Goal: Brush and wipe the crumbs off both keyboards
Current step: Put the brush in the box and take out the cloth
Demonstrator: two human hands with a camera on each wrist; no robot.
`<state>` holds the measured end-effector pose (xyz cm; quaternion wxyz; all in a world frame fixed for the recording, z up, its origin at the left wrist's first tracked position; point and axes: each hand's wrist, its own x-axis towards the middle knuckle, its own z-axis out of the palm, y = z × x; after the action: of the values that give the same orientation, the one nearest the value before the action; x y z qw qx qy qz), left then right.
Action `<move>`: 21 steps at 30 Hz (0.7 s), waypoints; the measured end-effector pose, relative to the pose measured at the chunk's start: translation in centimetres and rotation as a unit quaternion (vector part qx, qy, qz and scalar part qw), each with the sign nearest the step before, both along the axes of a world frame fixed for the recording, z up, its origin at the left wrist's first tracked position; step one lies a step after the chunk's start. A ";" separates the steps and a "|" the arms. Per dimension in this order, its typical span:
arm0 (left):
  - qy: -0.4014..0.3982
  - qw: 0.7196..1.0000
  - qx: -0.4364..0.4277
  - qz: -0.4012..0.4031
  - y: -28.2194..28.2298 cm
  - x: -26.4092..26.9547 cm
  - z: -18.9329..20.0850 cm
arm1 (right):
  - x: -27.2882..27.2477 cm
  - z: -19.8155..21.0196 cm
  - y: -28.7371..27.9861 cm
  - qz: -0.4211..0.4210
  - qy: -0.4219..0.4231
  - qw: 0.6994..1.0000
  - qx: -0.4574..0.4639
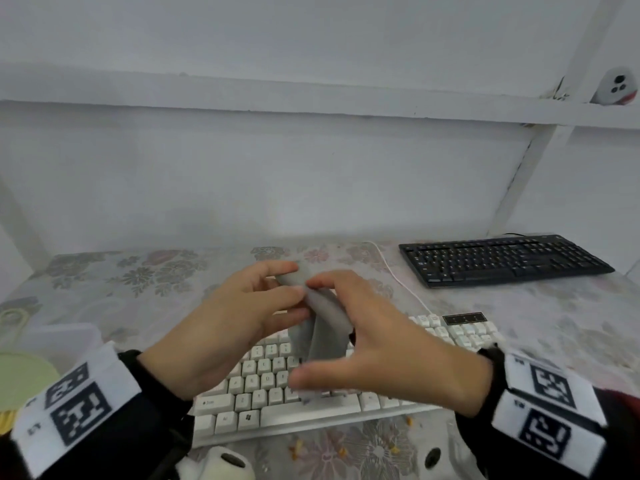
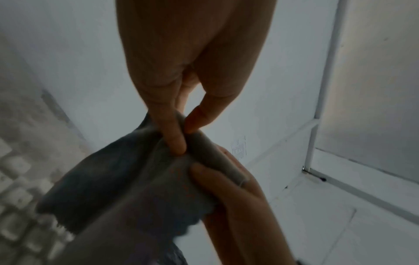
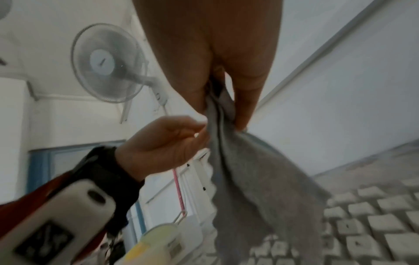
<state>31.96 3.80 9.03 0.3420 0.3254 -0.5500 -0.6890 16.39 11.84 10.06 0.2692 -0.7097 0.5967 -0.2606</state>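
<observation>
A grey cloth (image 1: pixel 322 336) hangs in the air over the white keyboard (image 1: pixel 263 396), held by both hands. My left hand (image 1: pixel 294 282) pinches its top edge between thumb and fingers; the left wrist view shows this pinch (image 2: pixel 181 138) up close. My right hand (image 1: pixel 311 306) grips the cloth (image 3: pixel 249 170) just beside it, fingers curled over the fold and thumb spread below. The cloth hides the keyboard's middle keys. A black keyboard (image 1: pixel 502 259) lies at the back right. Orange crumbs (image 1: pixel 343 452) dot the floral tablecloth (image 1: pixel 138 278) in front of the white keyboard.
A white cable (image 1: pixel 398 275) runs from the white keyboard toward the wall. A pale green object (image 1: pixel 20 379) and a white box (image 1: pixel 59 341) sit at the left edge. A plush toy (image 1: pixel 221 465) lies at the near edge. A wall fan (image 3: pixel 108 62) hangs on the left.
</observation>
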 end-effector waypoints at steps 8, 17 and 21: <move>-0.181 0.967 -0.172 0.054 -0.9 1.1 -0.1 | -1.9 -0.4 -1.3 -0.031 -0.189 0.976 -0.100; -0.039 0.997 -0.054 -0.027 -1.6 1.1 -0.2 | -3.5 -0.3 -2.2 -0.087 -0.442 0.891 0.062; -0.007 1.000 0.000 0.014 -1.9 0.8 -0.5 | -4.2 -1.2 -2.5 -0.190 -0.415 0.889 0.045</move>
<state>32.74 1.86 8.53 0.3480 0.3379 -0.5473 -0.6820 12.14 9.29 8.85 0.4695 -0.3968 0.5652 -0.5501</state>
